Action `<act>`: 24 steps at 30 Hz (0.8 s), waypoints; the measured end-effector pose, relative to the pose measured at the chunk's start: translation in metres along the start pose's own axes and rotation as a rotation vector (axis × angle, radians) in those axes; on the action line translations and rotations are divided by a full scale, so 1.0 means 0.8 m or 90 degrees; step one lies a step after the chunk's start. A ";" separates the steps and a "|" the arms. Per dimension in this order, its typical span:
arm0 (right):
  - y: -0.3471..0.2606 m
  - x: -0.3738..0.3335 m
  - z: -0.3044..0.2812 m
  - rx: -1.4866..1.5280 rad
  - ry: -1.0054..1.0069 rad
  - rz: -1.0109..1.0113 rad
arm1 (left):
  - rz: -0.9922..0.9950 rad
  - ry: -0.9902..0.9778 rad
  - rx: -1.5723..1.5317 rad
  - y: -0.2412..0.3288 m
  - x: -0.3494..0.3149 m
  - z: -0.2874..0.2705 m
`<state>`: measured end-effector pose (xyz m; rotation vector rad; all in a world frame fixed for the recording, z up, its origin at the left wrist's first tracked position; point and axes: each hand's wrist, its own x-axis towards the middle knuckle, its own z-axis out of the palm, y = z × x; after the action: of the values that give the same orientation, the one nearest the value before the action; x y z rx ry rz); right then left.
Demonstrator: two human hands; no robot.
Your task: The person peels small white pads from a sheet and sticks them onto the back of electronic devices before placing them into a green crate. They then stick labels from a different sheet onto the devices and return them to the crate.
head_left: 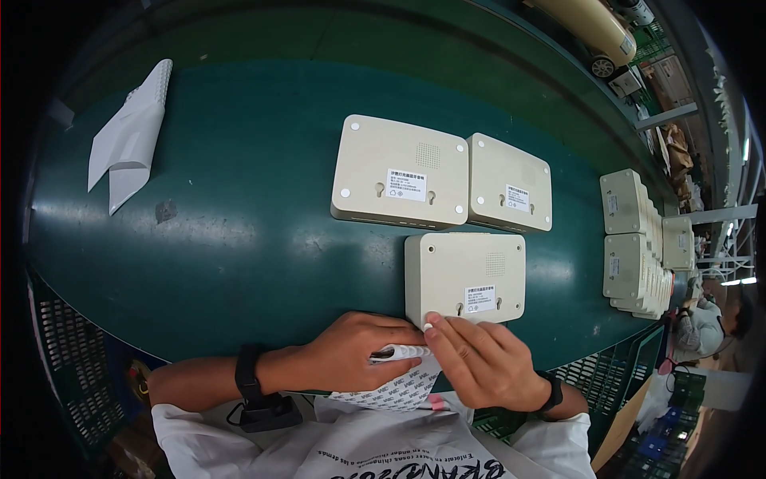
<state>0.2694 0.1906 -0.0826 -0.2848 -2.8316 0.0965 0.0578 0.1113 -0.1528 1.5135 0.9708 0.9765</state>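
Three nearer boxes [455,275]; right hand [488,363] pinches seemingly one white dot [428,327].

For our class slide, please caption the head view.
The left hand holds a patterned sheet while the right hand pinches a small white dot beside the nearest beige box.

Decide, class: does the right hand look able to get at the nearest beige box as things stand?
Most likely yes: the right hand is at the near left corner of that beige box, with nothing between. It appears to pinch a small white pad, which might hinder a full grip.
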 end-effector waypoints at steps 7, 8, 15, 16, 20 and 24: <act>0.027 0.005 -0.016 0.169 -0.026 0.026 | -0.017 -0.005 0.002 0.004 -0.003 0.003; 0.040 0.011 -0.019 0.349 -0.044 0.214 | -0.019 0.000 -0.007 0.004 -0.004 0.004; 0.090 0.065 0.013 0.448 0.000 0.296 | -0.015 -0.005 -0.013 0.003 -0.002 0.003; 0.090 0.068 0.016 0.420 0.002 0.277 | -0.014 -0.006 -0.011 0.004 -0.003 0.004; 0.086 0.065 0.022 0.381 -0.014 0.243 | -0.013 -0.007 -0.008 0.004 -0.004 0.006; 0.087 0.063 0.025 0.346 -0.006 0.198 | -0.016 -0.008 -0.012 0.002 -0.005 0.005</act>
<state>0.2291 0.2681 -0.0943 -0.5870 -2.6131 0.9101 0.0604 0.1058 -0.1519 1.4866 0.9675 0.9544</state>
